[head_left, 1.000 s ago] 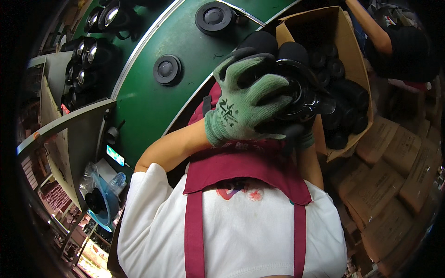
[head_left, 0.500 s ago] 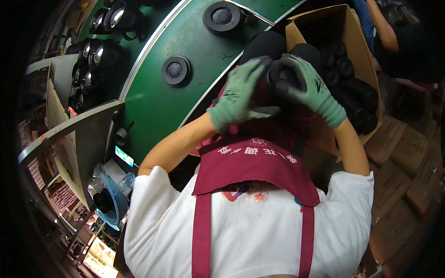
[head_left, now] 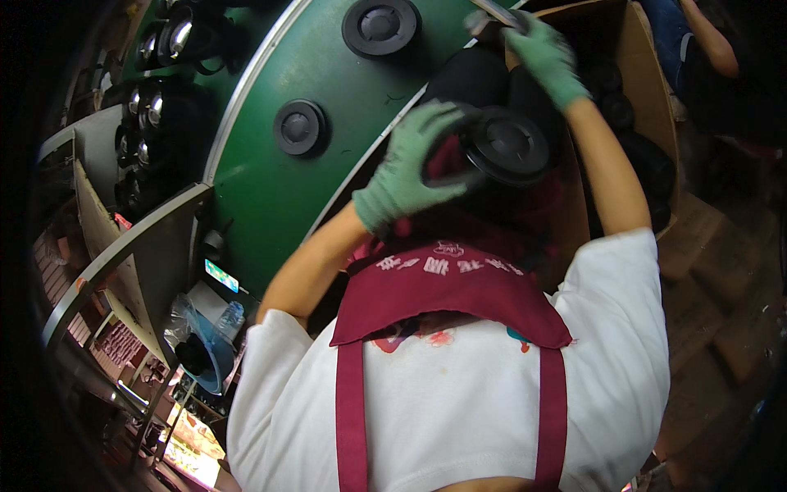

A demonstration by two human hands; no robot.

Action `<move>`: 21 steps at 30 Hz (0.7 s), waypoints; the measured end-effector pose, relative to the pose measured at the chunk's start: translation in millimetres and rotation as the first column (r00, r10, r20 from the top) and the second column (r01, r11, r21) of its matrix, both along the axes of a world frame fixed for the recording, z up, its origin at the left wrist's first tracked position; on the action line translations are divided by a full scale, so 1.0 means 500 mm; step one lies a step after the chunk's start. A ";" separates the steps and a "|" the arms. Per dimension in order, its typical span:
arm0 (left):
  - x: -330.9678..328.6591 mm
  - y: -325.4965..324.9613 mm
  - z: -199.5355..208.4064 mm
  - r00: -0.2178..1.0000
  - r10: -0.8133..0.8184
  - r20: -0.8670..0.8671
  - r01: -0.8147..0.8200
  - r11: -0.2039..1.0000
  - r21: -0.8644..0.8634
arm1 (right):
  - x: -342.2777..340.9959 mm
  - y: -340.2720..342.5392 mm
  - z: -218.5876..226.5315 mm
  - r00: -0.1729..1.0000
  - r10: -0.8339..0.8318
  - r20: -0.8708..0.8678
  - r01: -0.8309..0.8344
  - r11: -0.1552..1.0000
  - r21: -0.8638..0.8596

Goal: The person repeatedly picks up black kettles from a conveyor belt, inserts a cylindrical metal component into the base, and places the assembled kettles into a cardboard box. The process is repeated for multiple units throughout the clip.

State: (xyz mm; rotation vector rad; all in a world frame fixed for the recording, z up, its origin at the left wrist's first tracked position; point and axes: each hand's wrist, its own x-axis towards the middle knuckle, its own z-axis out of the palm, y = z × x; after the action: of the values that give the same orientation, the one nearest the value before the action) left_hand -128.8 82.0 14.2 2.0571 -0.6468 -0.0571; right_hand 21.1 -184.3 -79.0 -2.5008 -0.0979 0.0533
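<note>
Black disc — matte, round, concentric rings

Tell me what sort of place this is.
Most likely a factory workshop, perhaps an assembly or packing station: black round parts lie on a green work surface, dark vessels with shiny mouths are massed at the left, and an open cardboard box at the right holds more dark pieces.

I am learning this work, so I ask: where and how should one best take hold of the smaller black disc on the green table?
I would probably grip the smaller black disc by opposite sides of its outer rim, coming from above with fingers spread. It lies flat on the green table, wide and low, its rim unobstructed, and I see no handle on it.
</note>
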 end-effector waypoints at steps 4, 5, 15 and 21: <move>0.106 -0.021 0.062 0.918 0.124 0.377 -0.142 0.990 0.022 | -0.169 -0.150 0.143 0.964 0.215 -0.156 -0.102 0.841 0.532; 0.130 -0.043 0.073 0.898 0.066 0.434 -0.089 0.995 0.033 | -0.205 -0.155 0.168 0.947 0.261 -0.186 -0.152 0.877 0.457; 0.075 -0.201 0.137 0.992 -0.085 -0.090 0.124 0.699 0.704 | -0.215 -0.049 0.157 0.927 0.353 0.127 -0.358 0.933 0.022; 0.062 -0.158 0.119 0.995 -0.084 -0.058 0.101 0.738 0.667 | -0.235 -0.077 0.156 0.835 0.506 0.217 -0.539 0.831 0.138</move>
State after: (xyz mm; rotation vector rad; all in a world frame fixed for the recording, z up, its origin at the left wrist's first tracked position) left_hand -97.6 3.2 73.7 2.7124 -0.7910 -0.4340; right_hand -96.4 -222.8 -1.2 -2.2064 -0.8270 0.0520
